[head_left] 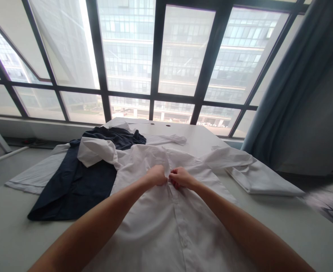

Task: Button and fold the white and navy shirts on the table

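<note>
Our left hand (pixel 156 175) and right hand (pixel 181 178) are clenched side by side, nearly touching, pinching the button placket (pixel 175 223) of a white dress shirt (pixel 152 230). The shirt lies spread on a white worktop (pixel 293 230) directly in front of us. Beyond our left hand, a crumpled white fold of cloth (pixel 95 151) rests on a navy garment (pixel 76 181), which overlaps a pale cloth (pixel 36 173). To our right, a shirt sleeve (pixel 228 158) reaches across onto a folded white garment (pixel 264 183). Another loose white piece (pixel 166 139) lies farther along the worktop. Tall dark-framed windows (pixel 127 49) face us, with a blue-grey curtain (pixel 305 75) hanging at right.
</note>
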Demonstrator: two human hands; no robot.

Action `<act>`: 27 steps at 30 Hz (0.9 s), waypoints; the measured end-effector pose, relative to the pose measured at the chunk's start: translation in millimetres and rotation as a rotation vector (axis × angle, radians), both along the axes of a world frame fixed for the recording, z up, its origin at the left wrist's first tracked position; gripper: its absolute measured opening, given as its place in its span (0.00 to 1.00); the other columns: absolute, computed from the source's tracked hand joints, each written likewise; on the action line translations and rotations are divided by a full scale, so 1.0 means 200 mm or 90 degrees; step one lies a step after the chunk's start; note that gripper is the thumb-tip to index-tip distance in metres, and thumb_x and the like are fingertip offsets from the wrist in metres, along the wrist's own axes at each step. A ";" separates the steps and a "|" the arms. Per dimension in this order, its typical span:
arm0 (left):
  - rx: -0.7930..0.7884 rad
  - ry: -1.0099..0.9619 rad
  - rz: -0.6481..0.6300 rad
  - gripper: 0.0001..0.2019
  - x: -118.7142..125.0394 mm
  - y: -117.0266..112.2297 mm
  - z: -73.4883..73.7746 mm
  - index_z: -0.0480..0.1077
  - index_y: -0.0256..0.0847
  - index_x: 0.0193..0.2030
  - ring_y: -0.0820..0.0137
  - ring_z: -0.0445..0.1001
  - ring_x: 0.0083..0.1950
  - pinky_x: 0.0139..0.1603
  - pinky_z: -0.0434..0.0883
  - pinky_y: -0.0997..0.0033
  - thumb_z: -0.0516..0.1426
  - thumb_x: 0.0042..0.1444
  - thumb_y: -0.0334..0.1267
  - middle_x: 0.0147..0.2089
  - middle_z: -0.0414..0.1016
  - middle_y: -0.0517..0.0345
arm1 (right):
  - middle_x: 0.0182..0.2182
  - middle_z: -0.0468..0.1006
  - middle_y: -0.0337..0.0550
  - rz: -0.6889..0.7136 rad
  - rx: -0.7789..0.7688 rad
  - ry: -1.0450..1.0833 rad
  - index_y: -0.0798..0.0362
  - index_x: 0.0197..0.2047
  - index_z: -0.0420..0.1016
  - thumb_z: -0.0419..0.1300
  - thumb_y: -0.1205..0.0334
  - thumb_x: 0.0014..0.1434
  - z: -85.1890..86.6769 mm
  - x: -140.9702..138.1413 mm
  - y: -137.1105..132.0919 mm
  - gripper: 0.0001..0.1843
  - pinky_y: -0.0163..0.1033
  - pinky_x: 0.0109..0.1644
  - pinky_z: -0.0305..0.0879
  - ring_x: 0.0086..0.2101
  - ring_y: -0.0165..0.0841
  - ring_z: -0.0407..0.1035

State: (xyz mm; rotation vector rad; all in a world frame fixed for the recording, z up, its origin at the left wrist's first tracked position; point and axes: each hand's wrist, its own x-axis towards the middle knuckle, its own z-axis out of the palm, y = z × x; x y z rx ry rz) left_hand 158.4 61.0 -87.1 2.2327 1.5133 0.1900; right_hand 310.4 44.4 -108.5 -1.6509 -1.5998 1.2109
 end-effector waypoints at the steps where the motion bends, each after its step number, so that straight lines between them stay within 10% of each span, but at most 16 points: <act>1: -0.006 -0.032 -0.004 0.08 -0.01 0.00 -0.01 0.75 0.34 0.23 0.67 0.72 0.25 0.28 0.67 0.73 0.59 0.50 0.34 0.18 0.70 0.54 | 0.12 0.66 0.31 -0.002 0.025 0.016 0.54 0.21 0.66 0.54 0.71 0.53 -0.02 0.00 0.00 0.10 0.27 0.15 0.55 0.13 0.24 0.61; 16: -0.156 -0.474 -0.011 0.09 -0.06 0.01 -0.15 0.68 0.38 0.29 0.78 0.61 0.16 0.17 0.55 0.80 0.58 0.50 0.42 0.21 0.70 0.64 | 0.15 0.66 0.30 0.027 0.204 0.067 0.51 0.22 0.63 0.57 0.54 0.53 -0.13 0.05 -0.03 0.13 0.29 0.15 0.53 0.13 0.24 0.59; 27: -0.135 -0.475 -0.020 0.10 -0.07 0.00 -0.17 0.69 0.37 0.31 0.78 0.62 0.16 0.17 0.56 0.79 0.56 0.52 0.43 0.22 0.71 0.63 | 0.15 0.65 0.31 0.023 0.213 0.097 0.51 0.24 0.63 0.58 0.52 0.54 -0.12 0.06 -0.06 0.14 0.30 0.17 0.55 0.15 0.25 0.60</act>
